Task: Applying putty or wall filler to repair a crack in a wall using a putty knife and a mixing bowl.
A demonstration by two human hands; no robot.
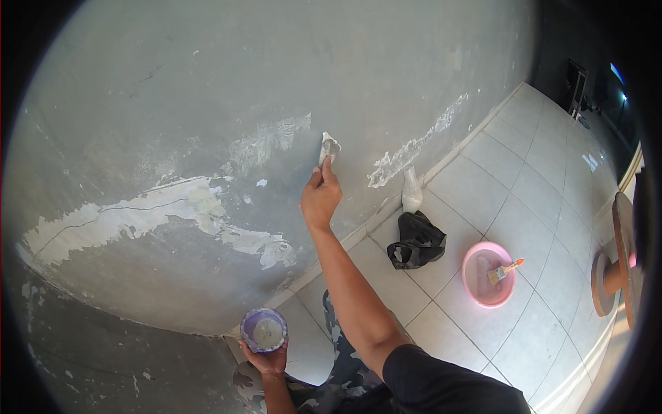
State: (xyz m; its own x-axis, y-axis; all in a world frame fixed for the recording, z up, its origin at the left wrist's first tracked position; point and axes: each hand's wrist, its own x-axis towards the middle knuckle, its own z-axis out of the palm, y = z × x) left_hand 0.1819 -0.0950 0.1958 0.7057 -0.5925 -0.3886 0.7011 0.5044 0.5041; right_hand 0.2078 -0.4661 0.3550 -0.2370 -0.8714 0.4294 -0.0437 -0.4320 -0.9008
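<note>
Nearest to us, at 5 o'clock, is our dark right sleeve [448, 379], with the bare forearm [353, 284] reaching up toward the centre. The grey wall [386, 69] is the largest thing, filling the span from 9 to 1 o'clock, and a long pale patch [196, 200] with a crack through it lies at 9 o'clock. The tiled floor [531, 214] spreads from 2 to 5 o'clock; on it stand a pink basin [491, 302] at 4 o'clock and, closer in, a black bag [418, 241] near the wall's foot. At 7 o'clock our left hand [270, 359] cups a purple bowl [249, 321], its fingers clamped round the side and base, though some are hidden; pale paste [267, 334] lies inside. A whitish bag [412, 195] rests at 3 o'clock, and a brush [507, 270] leans in the basin. Smallest here is the putty knife [331, 147], at 12 o'clock, its blade smeared white: our right hand [322, 200] is closed on its handle, index finger stretched toward the blade. Whether the blade touches the wall, we cannot tell. We judge the step in hand to be spreading paste; the next move seems to call for a low blade angle, even pressure and a level bowl.
</note>
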